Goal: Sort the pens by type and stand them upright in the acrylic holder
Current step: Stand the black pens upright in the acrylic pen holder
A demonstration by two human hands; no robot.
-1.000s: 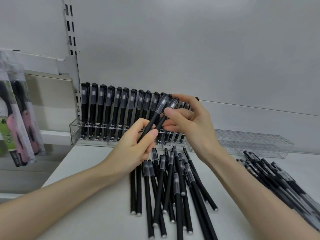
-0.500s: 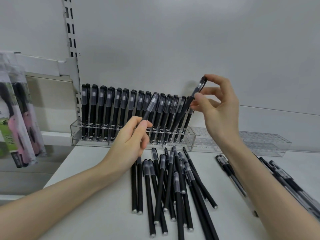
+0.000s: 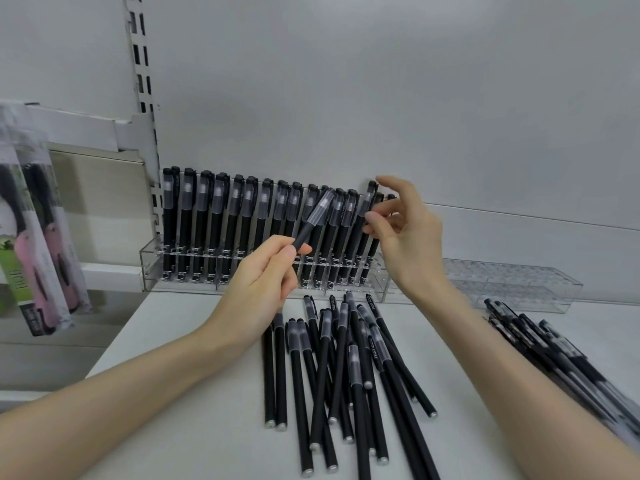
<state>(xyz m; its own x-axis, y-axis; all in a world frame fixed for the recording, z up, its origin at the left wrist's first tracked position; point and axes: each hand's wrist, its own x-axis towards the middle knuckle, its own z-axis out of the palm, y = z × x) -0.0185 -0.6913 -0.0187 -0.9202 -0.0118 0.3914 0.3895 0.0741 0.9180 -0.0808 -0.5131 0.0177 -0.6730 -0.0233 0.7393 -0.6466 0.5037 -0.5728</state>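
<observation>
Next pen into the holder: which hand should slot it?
Probably right. The right hand is at the free end of the acrylic holder, pinching the end pen. The left hand grips the next pen before the filled middle, so it can pass it across.

The left forearm (image 3: 138, 382) and the right forearm (image 3: 519, 375) were bare from wrist to the near edge of view. The left hand (image 3: 258, 282) and right hand (image 3: 408, 237) were bare as well, fingers (image 3: 398, 187) slender, nails short and rounded.
</observation>
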